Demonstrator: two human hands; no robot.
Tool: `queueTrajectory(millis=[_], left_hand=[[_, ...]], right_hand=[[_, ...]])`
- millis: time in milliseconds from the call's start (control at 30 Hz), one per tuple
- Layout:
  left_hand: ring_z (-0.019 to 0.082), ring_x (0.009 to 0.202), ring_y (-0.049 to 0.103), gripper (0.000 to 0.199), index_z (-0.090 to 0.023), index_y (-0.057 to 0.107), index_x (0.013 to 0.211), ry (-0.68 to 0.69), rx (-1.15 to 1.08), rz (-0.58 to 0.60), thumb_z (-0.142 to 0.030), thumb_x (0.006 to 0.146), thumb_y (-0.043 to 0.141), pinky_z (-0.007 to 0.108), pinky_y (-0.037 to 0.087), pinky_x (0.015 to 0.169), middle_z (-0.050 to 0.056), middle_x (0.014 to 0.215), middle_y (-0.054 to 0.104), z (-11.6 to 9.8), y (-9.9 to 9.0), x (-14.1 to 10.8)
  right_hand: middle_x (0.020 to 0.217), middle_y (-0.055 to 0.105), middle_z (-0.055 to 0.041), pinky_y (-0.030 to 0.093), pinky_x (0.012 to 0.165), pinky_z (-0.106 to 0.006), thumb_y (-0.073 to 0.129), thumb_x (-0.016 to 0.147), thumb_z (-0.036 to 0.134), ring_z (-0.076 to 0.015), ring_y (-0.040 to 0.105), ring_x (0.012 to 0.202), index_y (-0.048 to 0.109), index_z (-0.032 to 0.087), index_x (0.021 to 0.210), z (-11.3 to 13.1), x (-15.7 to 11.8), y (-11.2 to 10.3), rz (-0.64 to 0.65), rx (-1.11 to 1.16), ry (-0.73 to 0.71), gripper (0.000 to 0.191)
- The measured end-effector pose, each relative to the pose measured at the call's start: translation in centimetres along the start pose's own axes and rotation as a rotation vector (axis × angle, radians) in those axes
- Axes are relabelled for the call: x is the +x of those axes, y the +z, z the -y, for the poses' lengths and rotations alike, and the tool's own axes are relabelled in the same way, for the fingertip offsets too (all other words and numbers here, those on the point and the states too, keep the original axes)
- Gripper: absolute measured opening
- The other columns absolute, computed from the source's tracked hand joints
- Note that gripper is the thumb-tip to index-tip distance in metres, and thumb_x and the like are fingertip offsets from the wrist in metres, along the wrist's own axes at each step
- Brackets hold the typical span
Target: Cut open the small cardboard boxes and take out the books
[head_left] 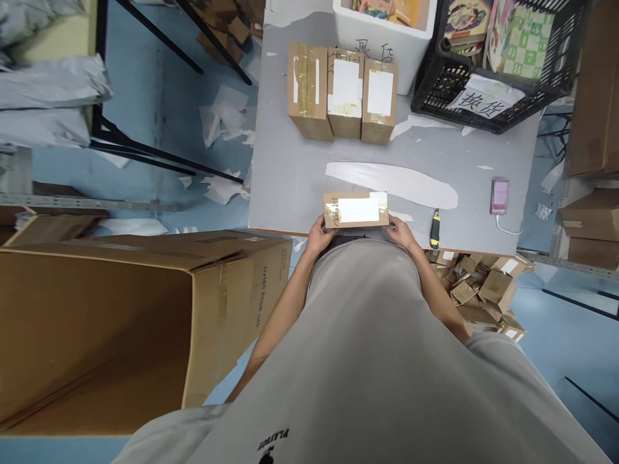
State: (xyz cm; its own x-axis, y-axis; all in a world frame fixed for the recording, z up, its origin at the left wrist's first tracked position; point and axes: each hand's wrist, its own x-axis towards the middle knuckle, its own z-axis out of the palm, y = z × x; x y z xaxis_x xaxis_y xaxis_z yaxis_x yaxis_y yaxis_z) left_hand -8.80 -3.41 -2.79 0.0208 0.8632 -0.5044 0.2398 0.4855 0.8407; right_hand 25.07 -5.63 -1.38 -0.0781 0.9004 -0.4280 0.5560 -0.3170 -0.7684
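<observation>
A small cardboard box [358,210] with a white label and clear tape is at the table's front edge, right before my body. My left hand [320,237] grips its left end, and my right hand [399,232] holds the right end, with the fingers partly hidden by the box. To the right of my right hand, a yellow and black utility knife [435,231] lies on the grey table [290,180]. Beyond the box, a long piece of white paper [391,183] lies flat.
Three taped cardboard boxes [344,93] stand together farther back. Behind them are a white foam bin [387,51] and a black plastic crate [488,90] of books. A phone [500,196] with a cable lies at right. A large open carton [232,309] stands at left.
</observation>
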Motion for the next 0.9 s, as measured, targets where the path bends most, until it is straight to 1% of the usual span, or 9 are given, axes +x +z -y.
queueTrajectory(millis=[100, 167, 233, 300, 467, 567, 700, 800, 900], left_hand=[[0.036, 0.147, 0.069, 0.063, -0.02, 0.075, 0.139, 0.033, -0.066, -0.03, -0.037, 0.08, 0.085, 0.056, 0.055, 0.127, 0.015, 0.151, 0.077, -0.8, -0.5, -0.3], [0.035, 0.14, 0.073, 0.054, -0.019, 0.079, 0.132, 0.06, -0.093, -0.026, -0.047, 0.087, 0.083, 0.054, 0.057, 0.125, 0.014, 0.145, 0.08, -1.3, -1.0, -0.4], [0.034, 0.131, 0.077, 0.053, -0.018, 0.08, 0.129, 0.08, -0.084, -0.034, -0.056, 0.093, 0.079, 0.051, 0.061, 0.12, 0.014, 0.139, 0.083, -1.8, -1.5, -0.3], [0.032, 0.126, 0.079, 0.054, -0.017, 0.08, 0.132, 0.085, -0.06, -0.061, -0.057, 0.096, 0.076, 0.049, 0.063, 0.117, 0.014, 0.137, 0.083, -2.2, -1.8, 0.1], [0.031, 0.121, 0.08, 0.05, -0.015, 0.079, 0.136, 0.004, -0.003, -0.03, -0.042, 0.093, 0.078, 0.049, 0.063, 0.117, 0.015, 0.132, 0.085, -1.9, -1.3, 1.4], [0.031, 0.127, 0.079, 0.051, -0.015, 0.077, 0.137, -0.029, -0.008, 0.001, -0.04, 0.094, 0.076, 0.05, 0.06, 0.12, 0.017, 0.14, 0.082, -1.2, -1.1, 1.5], [0.032, 0.136, 0.075, 0.055, -0.018, 0.076, 0.14, -0.095, -0.049, -0.046, -0.054, 0.099, 0.069, 0.051, 0.059, 0.12, 0.018, 0.152, 0.076, 0.4, -1.4, 0.8], [0.034, 0.131, 0.077, 0.059, -0.018, 0.079, 0.129, -0.138, -0.047, -0.045, -0.066, 0.099, 0.061, 0.052, 0.06, 0.116, 0.018, 0.144, 0.079, 1.5, -1.5, 0.0], [0.033, 0.125, 0.078, 0.06, -0.019, 0.081, 0.12, -0.14, -0.045, -0.012, -0.069, 0.099, 0.055, 0.051, 0.061, 0.114, 0.017, 0.135, 0.083, 2.2, -1.2, -0.9]], right_hand=[[0.151, 0.077, -0.0165, 0.066, 0.111, -0.051, 0.069, 0.1, 0.051, -0.0352, 0.071, 0.139, 0.079, 0.021, 0.144, 1.1, -0.2, -0.7, -0.018, 0.026, -0.046, 0.055], [0.151, 0.077, -0.0168, 0.065, 0.113, -0.049, 0.064, 0.104, 0.062, -0.0343, 0.071, 0.141, 0.081, 0.02, 0.139, 1.9, -0.4, -1.3, -0.038, 0.074, -0.077, 0.057], [0.147, 0.079, -0.0163, 0.063, 0.116, -0.048, 0.061, 0.106, 0.069, -0.034, 0.072, 0.139, 0.083, 0.021, 0.136, 2.7, -0.3, -1.9, -0.064, 0.106, -0.098, 0.061], [0.147, 0.08, -0.0155, 0.063, 0.116, -0.047, 0.061, 0.106, 0.071, -0.034, 0.075, 0.135, 0.082, 0.021, 0.139, 3.4, 0.1, -2.2, -0.075, 0.114, -0.103, 0.063], [0.136, 0.085, -0.0123, 0.066, 0.108, -0.05, 0.065, 0.105, 0.061, -0.0327, 0.082, 0.11, 0.08, 0.022, 0.141, 3.9, 1.8, -1.8, 0.023, -0.002, -0.029, 0.055], [0.136, 0.085, -0.0115, 0.064, 0.111, -0.05, 0.062, 0.106, 0.056, -0.0324, 0.082, 0.112, 0.082, 0.022, 0.137, 3.3, 2.1, -1.7, 0.041, -0.006, -0.004, 0.05], [0.143, 0.082, -0.0124, 0.063, 0.114, -0.049, 0.053, 0.108, 0.046, -0.03, 0.082, 0.119, 0.08, 0.02, 0.139, 1.7, 1.3, -1.7, -0.028, 0.072, 0.08, 0.048], [0.137, 0.085, -0.0137, 0.062, 0.115, -0.052, 0.06, 0.1, 0.034, -0.0307, 0.084, 0.114, 0.084, 0.018, 0.13, 0.9, 0.4, -1.5, -0.036, 0.046, 0.159, 0.042], [0.136, 0.086, -0.0098, 0.061, 0.118, -0.052, 0.065, 0.091, 0.028, -0.0316, 0.082, 0.122, 0.086, 0.02, 0.124, 0.9, -0.4, -0.9, 0.029, 0.07, 0.119, 0.04]])
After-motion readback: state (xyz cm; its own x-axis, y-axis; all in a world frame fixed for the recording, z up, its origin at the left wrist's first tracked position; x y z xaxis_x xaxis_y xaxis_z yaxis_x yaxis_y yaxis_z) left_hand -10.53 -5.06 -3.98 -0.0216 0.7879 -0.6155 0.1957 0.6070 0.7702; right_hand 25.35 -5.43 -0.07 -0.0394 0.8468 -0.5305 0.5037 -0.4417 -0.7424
